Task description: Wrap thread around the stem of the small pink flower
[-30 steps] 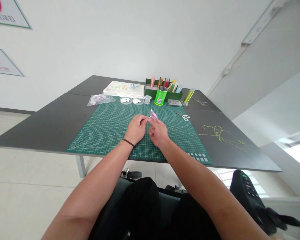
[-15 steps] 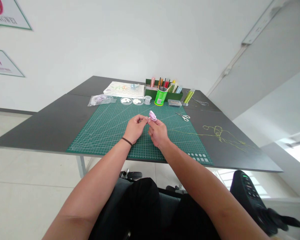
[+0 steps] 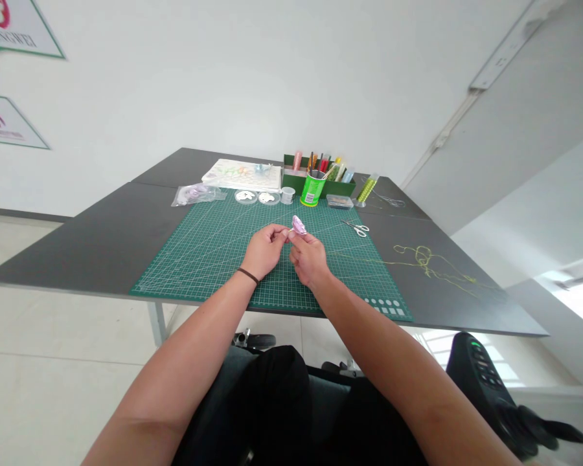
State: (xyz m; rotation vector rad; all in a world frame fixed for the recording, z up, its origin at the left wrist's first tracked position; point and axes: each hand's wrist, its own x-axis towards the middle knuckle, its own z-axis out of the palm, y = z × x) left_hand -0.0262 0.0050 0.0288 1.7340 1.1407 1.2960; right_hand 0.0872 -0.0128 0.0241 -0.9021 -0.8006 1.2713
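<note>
Lilac petalled piece (image 3: 298, 225) above the green mat (image 3: 199, 246): the right hand (image 3: 309, 259) pinched its base, seemingly to steady it; the left hand (image 3: 265, 251), fingertips together, apparently gripped its lower end.

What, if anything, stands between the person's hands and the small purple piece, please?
Nothing visible does: the right hand holds the purple piece near its lower end, and the left hand reaches right beside it.

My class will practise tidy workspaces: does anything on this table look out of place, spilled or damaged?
The yellow thread stands out: it lies in loose, messy loops on the table, right of the green mat, one strand trailing onto it. Nothing looks spilled or damaged.
</note>
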